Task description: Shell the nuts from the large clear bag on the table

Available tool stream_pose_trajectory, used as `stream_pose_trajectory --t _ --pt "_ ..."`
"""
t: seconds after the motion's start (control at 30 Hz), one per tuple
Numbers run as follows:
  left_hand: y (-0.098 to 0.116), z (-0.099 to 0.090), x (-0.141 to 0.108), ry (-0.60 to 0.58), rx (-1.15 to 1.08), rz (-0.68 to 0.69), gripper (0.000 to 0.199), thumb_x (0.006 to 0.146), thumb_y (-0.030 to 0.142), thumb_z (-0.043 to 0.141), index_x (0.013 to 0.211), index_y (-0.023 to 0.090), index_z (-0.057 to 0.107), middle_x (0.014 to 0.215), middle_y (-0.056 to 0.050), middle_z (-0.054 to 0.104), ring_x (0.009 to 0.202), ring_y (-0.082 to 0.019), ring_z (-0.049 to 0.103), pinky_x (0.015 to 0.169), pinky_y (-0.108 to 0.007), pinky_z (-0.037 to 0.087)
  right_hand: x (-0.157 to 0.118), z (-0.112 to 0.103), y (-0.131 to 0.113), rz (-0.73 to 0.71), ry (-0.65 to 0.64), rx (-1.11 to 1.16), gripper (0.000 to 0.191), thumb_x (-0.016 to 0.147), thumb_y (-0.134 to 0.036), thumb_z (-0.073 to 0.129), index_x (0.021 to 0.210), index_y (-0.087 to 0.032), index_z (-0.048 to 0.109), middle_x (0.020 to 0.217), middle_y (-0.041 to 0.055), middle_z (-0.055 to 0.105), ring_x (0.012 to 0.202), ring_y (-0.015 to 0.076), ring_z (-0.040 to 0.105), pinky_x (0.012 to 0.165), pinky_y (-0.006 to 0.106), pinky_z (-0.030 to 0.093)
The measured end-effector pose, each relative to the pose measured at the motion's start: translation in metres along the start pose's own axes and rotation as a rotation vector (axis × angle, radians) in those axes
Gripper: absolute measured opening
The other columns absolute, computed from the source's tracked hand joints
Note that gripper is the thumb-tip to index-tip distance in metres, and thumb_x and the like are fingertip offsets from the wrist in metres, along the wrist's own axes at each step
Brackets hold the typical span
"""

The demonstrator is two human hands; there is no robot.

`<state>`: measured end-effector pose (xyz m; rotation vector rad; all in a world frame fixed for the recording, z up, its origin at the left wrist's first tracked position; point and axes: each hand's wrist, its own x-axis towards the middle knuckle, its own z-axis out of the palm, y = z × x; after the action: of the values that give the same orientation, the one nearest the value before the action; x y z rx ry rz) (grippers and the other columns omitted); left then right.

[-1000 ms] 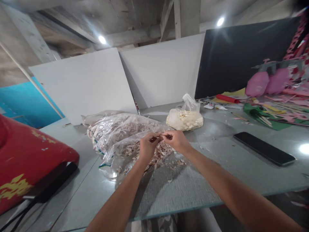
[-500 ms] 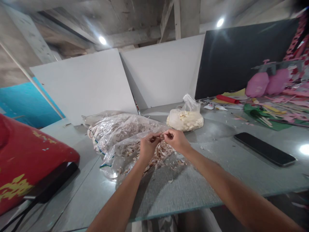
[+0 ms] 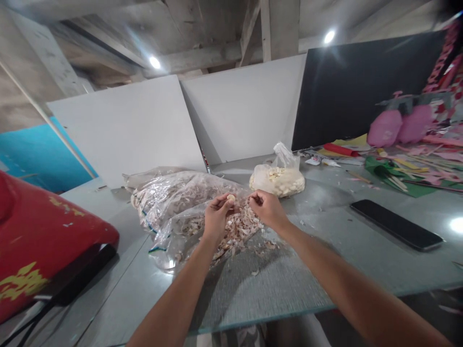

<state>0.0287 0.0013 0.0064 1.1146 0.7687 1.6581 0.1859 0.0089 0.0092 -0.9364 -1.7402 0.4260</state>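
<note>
Between the thumb and fingers of my left hand (image 3: 217,212) is a small pale garlic clove (image 3: 230,198). To its right, my right hand (image 3: 265,207) is closed in a pinch; whatever may be between its fingertips is too small to make out. Both hands hover over a heap of papery garlic skins (image 3: 240,229) spilling from the mouth of a large clear plastic bag (image 3: 181,190). Behind my right hand stands a smaller plastic bag (image 3: 278,178) filled with pale peeled cloves.
A black phone (image 3: 396,224) lies at the right. Pink bottles (image 3: 385,127) and paper scraps crowd the far right. At the left sits a red container (image 3: 54,241) with a black object (image 3: 83,272) against it. White boards (image 3: 133,125) stand behind the table (image 3: 260,289).
My hands have moved apart. The clove now shows in my left fingertips, and my right hand has shifted slightly to the right.
</note>
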Motion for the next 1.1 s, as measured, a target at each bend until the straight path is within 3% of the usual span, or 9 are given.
stream_pose_trajectory --t 0.17,0.3,0.43,0.53,0.7,0.93,1.1 --pt "0.000 0.000 0.000 -0.011 0.003 -0.024 0.036 0.056 0.031 0.077 0.086 0.016 0.063 0.083 -0.002 0.068 0.050 -0.007 0.056 0.056 -0.027 0.053 -0.001 -0.004 -0.003 -0.022 -0.051 -0.094 0.034 0.084 -0.038 0.043 0.062 -0.016 0.056 0.051 -0.0014 0.051 0.050 0.0103 0.045 0.051 0.021 0.032" --pt "-0.001 0.000 -0.001 -0.042 0.080 -0.022 0.037 0.059 0.034 0.075 0.090 0.015 0.064 0.077 0.000 0.066 0.049 -0.007 0.056 0.056 -0.027 0.052 0.000 -0.004 -0.005 -0.060 -0.038 -0.050 0.022 0.083 -0.032 0.048 0.086 -0.017 0.063 0.073 0.0017 0.063 0.062 0.0115 0.054 0.059 0.021 0.038" --pt "-0.003 -0.001 -0.002 -0.054 0.301 0.041 0.041 0.064 0.039 0.071 0.095 0.014 0.067 0.068 0.000 0.063 0.049 -0.008 0.054 0.052 -0.025 0.050 0.000 -0.004 -0.007 -0.118 -0.047 -0.010 0.027 0.085 -0.029 0.046 0.101 -0.018 0.065 0.095 0.0065 0.065 0.077 0.0137 0.059 0.068 0.023 0.043" --pt "-0.007 -0.004 -0.002 -0.069 0.505 0.154 0.040 0.066 0.041 0.068 0.094 0.013 0.067 0.069 -0.002 0.064 0.051 -0.009 0.053 0.049 -0.023 0.047 0.000 -0.004 -0.008 -0.124 -0.067 -0.015 0.027 0.084 -0.030 0.048 0.098 -0.019 0.068 0.085 0.0054 0.067 0.072 0.0135 0.059 0.066 0.023 0.044" --pt "-0.011 -0.009 -0.003 -0.070 0.757 0.290 0.028 0.070 0.038 0.064 0.085 0.015 0.069 0.050 0.002 0.054 0.046 -0.008 0.045 0.045 -0.019 0.035 -0.001 -0.003 -0.007 -0.116 -0.106 -0.029 0.025 0.083 -0.032 0.051 0.094 -0.020 0.070 0.083 0.0049 0.067 0.069 0.0134 0.059 0.063 0.022 0.043" --pt "-0.009 -0.007 -0.004 -0.121 0.786 0.388 0.018 0.072 0.031 0.062 0.078 0.015 0.069 0.069 -0.003 0.065 0.056 -0.010 0.052 0.053 -0.020 0.038 -0.003 0.006 -0.004 -0.107 -0.092 -0.117 0.021 0.076 -0.019 0.052 0.085 -0.018 0.070 0.077 0.0032 0.068 0.068 0.0127 0.059 0.062 0.020 0.041" --pt "-0.009 -0.004 -0.006 -0.151 0.776 0.393 0.018 0.072 0.032 0.063 0.076 0.016 0.070 0.075 -0.005 0.067 0.064 -0.013 0.057 0.058 -0.021 0.042 -0.005 0.006 -0.007 0.013 -0.061 -0.177 0.020 0.071 -0.017 0.052 0.082 -0.017 0.069 0.070 0.0025 0.066 0.061 0.0122 0.056 0.055 0.020 0.039"
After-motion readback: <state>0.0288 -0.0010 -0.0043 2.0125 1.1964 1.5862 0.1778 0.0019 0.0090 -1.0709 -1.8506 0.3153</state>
